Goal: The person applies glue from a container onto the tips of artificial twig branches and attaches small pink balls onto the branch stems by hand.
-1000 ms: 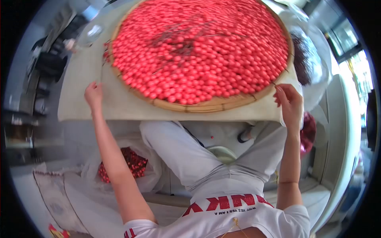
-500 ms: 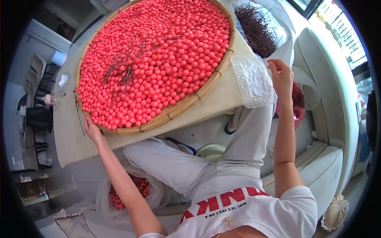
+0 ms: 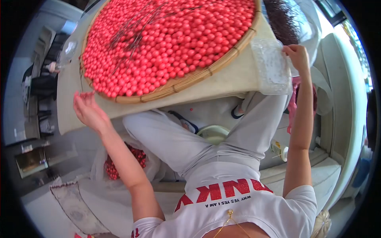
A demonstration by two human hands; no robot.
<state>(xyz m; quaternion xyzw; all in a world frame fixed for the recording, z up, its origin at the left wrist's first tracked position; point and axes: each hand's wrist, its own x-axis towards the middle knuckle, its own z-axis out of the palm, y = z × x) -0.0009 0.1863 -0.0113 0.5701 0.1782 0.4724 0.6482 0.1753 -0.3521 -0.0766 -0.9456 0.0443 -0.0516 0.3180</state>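
A round woven bamboo tray (image 3: 166,94) full of pinkish-red round beads or berries (image 3: 174,43) takes up the top of the view, with thin dark twigs (image 3: 137,27) lying on them. My left hand (image 3: 92,111) is just below the tray's lower left rim, fingers stretched and holding nothing. At the table's right edge lies a shallow clear plastic container (image 3: 272,67). My right hand (image 3: 298,57) pinches the container's upper right edge between thumb and fingers.
A cloth-covered table (image 3: 226,81) carries the tray. A heap of dark twigs (image 3: 282,22) lies beyond the container. Below left, a plastic bag holds red berries (image 3: 113,166). A pale green basin (image 3: 214,134) stands between my feet; a sofa (image 3: 345,99) is on the right.
My left hand has come off the tray's rim and opened. My right hand has closed on the container's edge. The whole view has shifted, with the tray higher and further right.
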